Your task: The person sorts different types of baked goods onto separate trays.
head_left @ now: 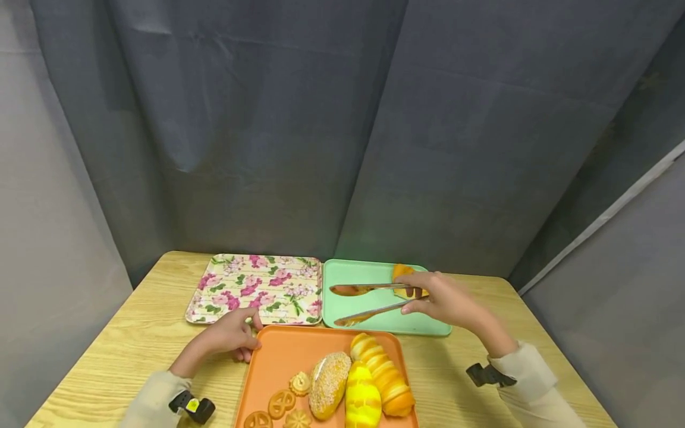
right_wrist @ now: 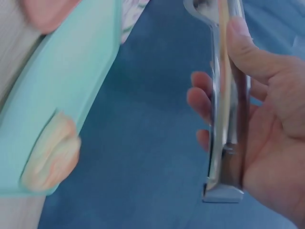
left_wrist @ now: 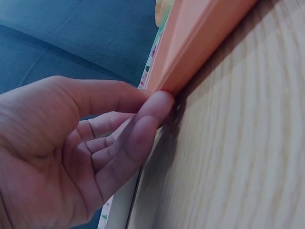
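Note:
My left hand (head_left: 232, 333) pinches the upper-left corner of an orange tray (head_left: 299, 345); the left wrist view shows thumb and fingertips on the tray's rim (left_wrist: 167, 71). My right hand (head_left: 439, 300) holds metal tongs (head_left: 352, 290) over a mint-green tray (head_left: 364, 273). The tongs' arms are spread, with nothing between their tips. A bread piece (right_wrist: 53, 155) lies at the green tray's right end, partly hidden by my right hand in the head view. On the orange tray lie a seeded bun (head_left: 329, 383), a yellow bread (head_left: 363, 398) and a ridged roll (head_left: 385, 374).
Several small cookies and pretzels (head_left: 281, 404) lie at the orange tray's left side. A floral tray (head_left: 251, 285) sits left of the green one. All trays rest on a wooden table (head_left: 134, 333), with a grey curtain (head_left: 257, 148) behind it.

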Demonstrator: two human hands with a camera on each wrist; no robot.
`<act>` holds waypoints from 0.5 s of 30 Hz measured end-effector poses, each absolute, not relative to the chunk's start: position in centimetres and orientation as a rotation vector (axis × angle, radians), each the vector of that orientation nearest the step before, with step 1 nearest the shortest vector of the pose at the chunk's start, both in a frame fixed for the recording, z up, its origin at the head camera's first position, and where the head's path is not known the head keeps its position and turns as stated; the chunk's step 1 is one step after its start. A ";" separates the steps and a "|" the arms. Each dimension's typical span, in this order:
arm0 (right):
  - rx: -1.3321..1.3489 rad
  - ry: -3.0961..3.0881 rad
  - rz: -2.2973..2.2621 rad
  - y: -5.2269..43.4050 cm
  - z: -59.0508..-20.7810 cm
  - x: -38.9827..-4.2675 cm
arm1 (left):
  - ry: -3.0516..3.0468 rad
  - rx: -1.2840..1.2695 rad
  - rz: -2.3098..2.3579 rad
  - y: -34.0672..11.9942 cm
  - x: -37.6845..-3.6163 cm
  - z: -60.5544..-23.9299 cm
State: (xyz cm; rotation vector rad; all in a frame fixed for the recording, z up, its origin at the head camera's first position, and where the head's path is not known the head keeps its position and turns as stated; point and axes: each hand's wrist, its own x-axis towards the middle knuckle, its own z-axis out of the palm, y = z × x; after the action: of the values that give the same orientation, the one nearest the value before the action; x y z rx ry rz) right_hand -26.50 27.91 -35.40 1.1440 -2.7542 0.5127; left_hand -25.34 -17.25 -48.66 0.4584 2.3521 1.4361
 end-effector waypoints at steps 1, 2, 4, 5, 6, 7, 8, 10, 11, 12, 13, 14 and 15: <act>1.201 -2.732 0.496 27.5 -35.4 -26.3 | 2.351 0.457 1.437 -17.2 -25.3 -48.7; 1.247 -2.714 0.471 27.0 -35.3 -26.1 | 2.350 0.456 1.438 -17.2 -25.3 -48.7; 1.320 -2.691 0.422 26.3 -35.2 -25.6 | 2.348 0.454 1.442 -17.2 -25.3 -48.7; 1.349 -2.684 0.397 25.9 -35.1 -25.4 | 2.348 0.453 1.442 -17.2 -25.3 -48.6; 1.374 -2.688 0.380 25.6 -35.0 -25.2 | 2.348 0.453 1.443 -17.2 -25.3 -48.7; 1.399 -2.692 0.366 25.3 -35.0 -25.0 | 2.347 0.453 1.444 -17.2 -25.3 -48.7; 1.429 -2.683 0.347 25.0 -35.0 -24.9 | 2.346 0.452 1.446 -17.3 -25.3 -48.7; 1.479 -2.673 0.309 24.4 -35.0 -24.6 | 2.341 0.451 1.448 -17.3 -25.3 -48.7; 1.498 -2.670 0.285 24.2 -35.0 -24.4 | 2.338 0.450 1.448 -17.3 -25.3 -48.7; 1.513 -2.670 0.261 24.0 -35.0 -24.3 | 2.336 0.449 1.448 -17.3 -25.3 -48.7; 1.527 -2.668 0.243 23.7 -34.9 -24.1 | 2.333 0.446 1.448 -17.3 -25.3 -48.7; 1.536 -2.671 0.226 23.5 -34.9 -24.0 | 2.331 0.442 1.446 -17.3 -25.4 -48.7; 1.537 -2.684 0.201 23.4 -34.9 -23.8 | 2.330 0.439 1.443 -17.3 -25.4 -48.7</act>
State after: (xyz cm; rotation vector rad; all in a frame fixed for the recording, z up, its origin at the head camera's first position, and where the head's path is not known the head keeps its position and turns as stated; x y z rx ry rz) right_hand -23.84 23.36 -34.87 1.5373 -2.6839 0.2010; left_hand -25.38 -17.27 -48.66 0.4386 2.3301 1.4432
